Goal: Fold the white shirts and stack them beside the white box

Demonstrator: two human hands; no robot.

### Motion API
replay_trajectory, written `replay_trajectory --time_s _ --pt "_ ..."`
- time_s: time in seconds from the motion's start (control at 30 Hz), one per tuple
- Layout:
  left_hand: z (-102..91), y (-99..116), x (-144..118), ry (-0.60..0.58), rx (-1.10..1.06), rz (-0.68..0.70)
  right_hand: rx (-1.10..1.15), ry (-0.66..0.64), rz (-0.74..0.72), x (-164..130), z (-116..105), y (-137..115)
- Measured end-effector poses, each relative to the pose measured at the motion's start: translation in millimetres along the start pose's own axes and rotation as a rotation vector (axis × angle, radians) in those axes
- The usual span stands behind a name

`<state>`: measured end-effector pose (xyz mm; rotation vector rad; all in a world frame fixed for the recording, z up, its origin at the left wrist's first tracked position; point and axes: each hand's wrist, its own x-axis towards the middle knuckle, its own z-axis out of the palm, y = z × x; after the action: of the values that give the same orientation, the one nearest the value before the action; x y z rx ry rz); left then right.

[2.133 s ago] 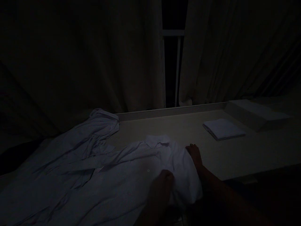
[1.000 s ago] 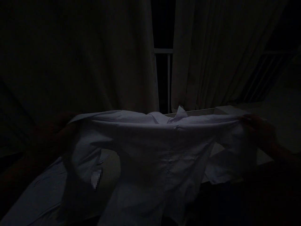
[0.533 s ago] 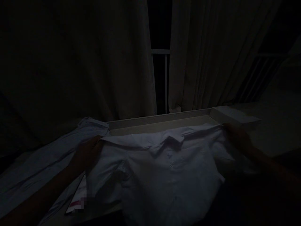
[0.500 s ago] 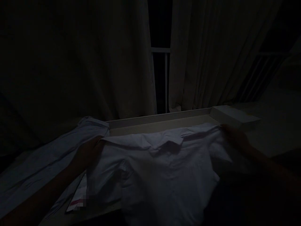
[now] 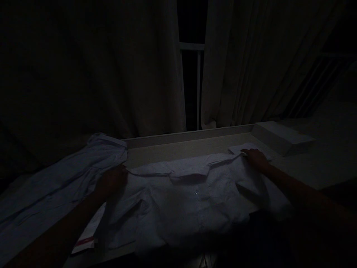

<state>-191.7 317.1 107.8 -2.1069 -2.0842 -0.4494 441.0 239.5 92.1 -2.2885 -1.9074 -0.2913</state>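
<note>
A white collared shirt (image 5: 178, 208) lies spread over the table, its collar toward the far side and its lower part at the near edge. My left hand (image 5: 113, 180) is closed on the shirt's left shoulder area. At the other shoulder, my right hand (image 5: 255, 158) pinches the cloth between thumb and fingers. The fabric between both hands sags in loose folds. To the left lies a second pale garment (image 5: 61, 182), long and wrinkled, close to my left forearm. The room is very dark, so finger detail is faint.
A low raised ledge (image 5: 189, 137) runs along the table's back. A pale box (image 5: 281, 137) stands at the back right. Beneath my left arm sits a white packet with a red stripe (image 5: 85, 240). Long curtains (image 5: 145, 74) hang behind, parted around a railing (image 5: 192, 46).
Both hands have come down with the shirt, which now rests flatter on the table. My right hand has shifted left and the collar sits lower in view.
</note>
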Motion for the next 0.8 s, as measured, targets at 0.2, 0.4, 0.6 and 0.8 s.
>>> replay_trajectory --time_s 0.2,0.4,0.6,0.8 --pt "64.9 79 -66 -0.211 -0.121 0.302 0.163 -0.025 -0.274 -57 55 -117" --pt "119.9 108 -121 -0.307 -0.125 0.312 0.26 -0.003 -0.273 -133 109 -184" --pt "147.0 85 -161 -0.182 0.072 0.326 0.26 0.072 -0.299 -165 132 -190" --pt "141.1 83 -177 -0.138 0.081 0.314 0.252 0.048 -0.283 -166 119 -194"
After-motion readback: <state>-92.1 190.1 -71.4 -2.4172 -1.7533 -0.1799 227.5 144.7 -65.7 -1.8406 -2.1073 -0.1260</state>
